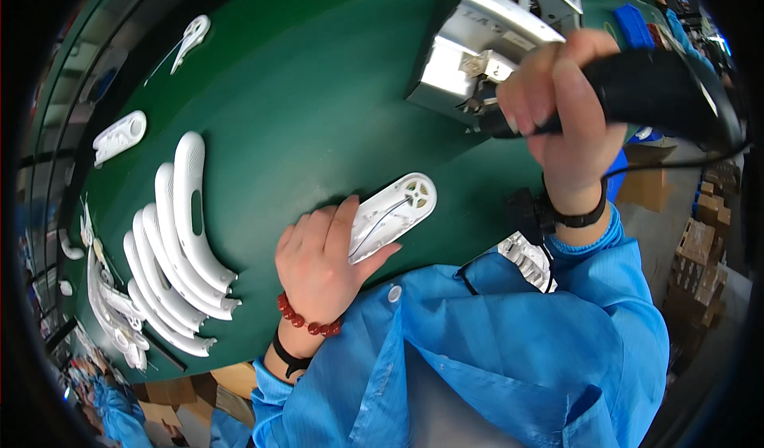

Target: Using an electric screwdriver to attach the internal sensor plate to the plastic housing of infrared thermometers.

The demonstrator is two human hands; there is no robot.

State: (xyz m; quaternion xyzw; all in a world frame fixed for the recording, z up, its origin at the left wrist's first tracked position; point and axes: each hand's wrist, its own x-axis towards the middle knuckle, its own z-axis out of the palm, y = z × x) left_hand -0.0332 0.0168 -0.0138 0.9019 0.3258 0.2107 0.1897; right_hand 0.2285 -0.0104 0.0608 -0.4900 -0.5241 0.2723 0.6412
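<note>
My left hand [322, 249] grips the lower end of a white oval plastic housing [374, 237] lying on the green table. Its thumb is along the near edge and its fingers on the far side. A round part with yellowish segments and a thin dark wire shows inside the housing. My right hand [569, 122] is closed around a black corded electric screwdriver [660, 94], raised at the right. The screwdriver's tip end points left, close to the front of a metal box-shaped screw feeder [450, 70]; whether they touch I cannot tell.
Several curved white handle-like shells [191, 209] lie in a row at the left. A second white housing [119, 136] and a white part with a wire [191, 38] lie farther off. A blue bin [633, 26] stands back right; cardboard boxes [696, 241] are beyond the table's right edge.
</note>
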